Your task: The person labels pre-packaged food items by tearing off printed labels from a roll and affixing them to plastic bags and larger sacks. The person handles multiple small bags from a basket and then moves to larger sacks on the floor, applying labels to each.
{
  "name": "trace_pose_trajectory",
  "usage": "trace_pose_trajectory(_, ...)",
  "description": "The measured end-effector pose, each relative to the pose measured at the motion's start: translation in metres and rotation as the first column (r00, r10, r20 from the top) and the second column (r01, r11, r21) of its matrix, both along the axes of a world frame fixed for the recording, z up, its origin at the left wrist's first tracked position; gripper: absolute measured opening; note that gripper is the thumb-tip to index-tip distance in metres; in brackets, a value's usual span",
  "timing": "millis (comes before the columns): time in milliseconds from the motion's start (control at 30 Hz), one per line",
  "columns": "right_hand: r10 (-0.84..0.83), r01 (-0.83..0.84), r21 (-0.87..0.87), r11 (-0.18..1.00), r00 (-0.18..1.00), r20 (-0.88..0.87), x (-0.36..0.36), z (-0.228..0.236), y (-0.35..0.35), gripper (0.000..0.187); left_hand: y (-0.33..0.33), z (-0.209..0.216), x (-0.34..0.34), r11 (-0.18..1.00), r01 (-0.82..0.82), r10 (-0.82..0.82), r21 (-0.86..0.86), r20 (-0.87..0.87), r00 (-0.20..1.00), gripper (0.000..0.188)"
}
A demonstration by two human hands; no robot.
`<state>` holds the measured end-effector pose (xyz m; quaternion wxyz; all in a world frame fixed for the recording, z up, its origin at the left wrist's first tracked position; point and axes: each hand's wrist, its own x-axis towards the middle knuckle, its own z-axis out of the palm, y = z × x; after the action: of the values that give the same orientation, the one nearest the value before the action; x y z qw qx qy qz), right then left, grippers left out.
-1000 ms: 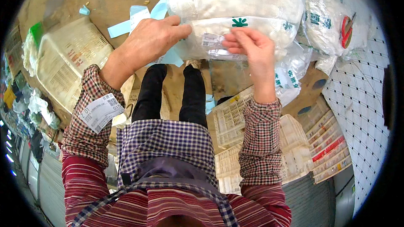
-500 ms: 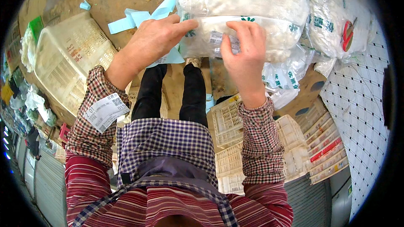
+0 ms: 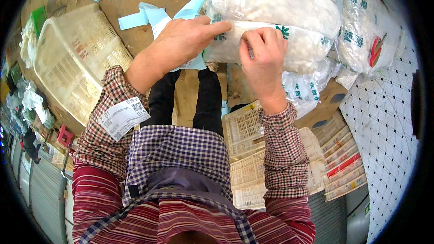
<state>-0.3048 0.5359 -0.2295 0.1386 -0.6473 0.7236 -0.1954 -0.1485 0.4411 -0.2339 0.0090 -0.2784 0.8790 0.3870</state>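
A clear plastic bag (image 3: 271, 0) packed with pale, rounded contents and marked with green prints lies in front of me. My left hand (image 3: 190, 36) is at its left edge, the index finger stretched onto the plastic and the other fingers curled. A light-blue strip of labels (image 3: 151, 16) passes beneath this hand, showing on both sides, and appears held in it. My right hand (image 3: 266, 58) is beside it over the bag's near side, thumb and fingers drawn together in a pinch. A small greyish bit shows within the pinch, too small to name.
Another filled bag (image 3: 361, 31) stands at the right with red-handled scissors (image 3: 375, 50) on it. A cream plastic crate (image 3: 72, 58) lies at the left. More crates (image 3: 246, 171) stand near my legs. A white dotted sheet (image 3: 384, 131) covers the far right.
The fingers of my right hand have closed together. A printed label seen on the bag between my hands no longer shows. My left hand has shifted right, and the view has shifted slightly.
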Motion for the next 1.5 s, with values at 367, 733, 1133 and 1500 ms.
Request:
trace_pose_trajectory(367, -0.304, 0.295, 0.075, 0.953, 0.917, 0.258, -0.033, 0.005, -0.014, 0.009, -0.005, -0.001, 0.002, 0.998, 0.030, -0.031, 0.053, 0.017, 0.999, 0.032)
trace_pose_trajectory(733, -0.618, 0.433, 0.457, 0.777, 0.390, 0.682, -0.040, 0.047, 0.009, 0.012, -0.005, -0.010, 0.003, 0.989, 0.005, 0.003, 0.148, -0.056, 0.998, 0.034)
trace_pose_trajectory(1133, -0.498, 0.544, 0.323, 0.774, 0.209, 0.842, -0.043, 0.032, 0.003, 0.019, -0.006, 0.001, 0.004, 0.989, 0.000, 0.006, 0.149, -0.044, 0.999, 0.036)
trace_pose_trajectory(1500, -0.510, 0.203, 0.514, 0.833, -0.076, 0.857, -0.014, 0.012, -0.028, 0.020, -0.002, 0.007, -0.003, 0.997, -0.048, 0.050, 0.063, -0.023, 0.999, 0.033)
